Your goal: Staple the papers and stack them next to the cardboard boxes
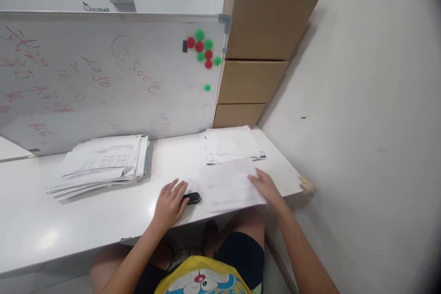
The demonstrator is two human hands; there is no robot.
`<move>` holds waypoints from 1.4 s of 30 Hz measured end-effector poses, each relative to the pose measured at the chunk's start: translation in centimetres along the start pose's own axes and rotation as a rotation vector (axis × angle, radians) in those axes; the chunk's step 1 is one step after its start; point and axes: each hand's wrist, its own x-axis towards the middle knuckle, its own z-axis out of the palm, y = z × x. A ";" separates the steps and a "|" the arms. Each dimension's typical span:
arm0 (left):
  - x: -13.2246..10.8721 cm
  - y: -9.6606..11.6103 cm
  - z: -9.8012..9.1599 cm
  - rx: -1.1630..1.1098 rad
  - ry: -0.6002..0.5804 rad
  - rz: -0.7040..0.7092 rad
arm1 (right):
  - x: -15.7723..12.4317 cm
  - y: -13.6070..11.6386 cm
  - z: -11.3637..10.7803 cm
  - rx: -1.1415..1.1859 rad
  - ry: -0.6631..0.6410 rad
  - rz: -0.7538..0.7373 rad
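Observation:
My left hand (169,204) is on the white table, its fingers and thumb round a small black stapler (193,198). The rear part of the stapler is hidden under the hand. At the right, my right hand (267,187) pinches the right edge of a white paper sheet (229,188), thumb on top. The sheet is slightly blurred and reaches near the table's front edge. Just behind it lies a stack of papers (232,142), whose near edge the sheet touches or overlaps.
A thick, uneven pile of papers (103,158) lies on the white table (138,211) at left. Behind stands a whiteboard (138,115) with red writing and several red and green magnets. Stacked cardboard boxes (253,80) stand at its right, beside the wall (365,101).

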 end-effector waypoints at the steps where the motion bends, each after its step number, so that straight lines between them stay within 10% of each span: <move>1: 0.1 -1.5 -0.7 0.023 0.041 -0.061 | 2.1 -0.2 -0.8 0.004 0.036 -0.013; 5: 0.4 -10.3 -3.0 0.239 0.173 -0.429 | 11.1 -0.4 -2.2 -0.262 0.110 -0.040; 11: -1.4 -18.6 -3.9 0.285 -0.181 -0.597 | 17.3 0.4 -0.2 -0.541 0.207 -0.064; 20: -3.0 -15.9 -4.1 0.229 -0.065 -0.437 | 10.1 -0.1 4.8 -0.663 0.483 -0.402; 24: -2.5 -13.6 -3.9 0.210 0.002 -0.393 | 2.9 -2.5 10.0 -0.271 0.203 -0.390; 30: -0.3 -6.8 -2.2 0.082 0.100 -0.103 | -5.4 -7.0 18.2 0.366 -0.518 0.154; 35: 1.2 -5.3 -1.2 -0.108 0.047 0.299 | -5.2 -7.6 21.2 0.692 -0.448 0.311; 37: 1.6 -7.9 -1.6 -0.125 0.020 0.154 | -4.2 -6.7 20.6 0.641 -0.334 0.344; 42: 1.8 -17.0 -3.7 0.091 -0.054 -0.724 | -3.2 -3.9 16.3 0.461 -0.203 0.258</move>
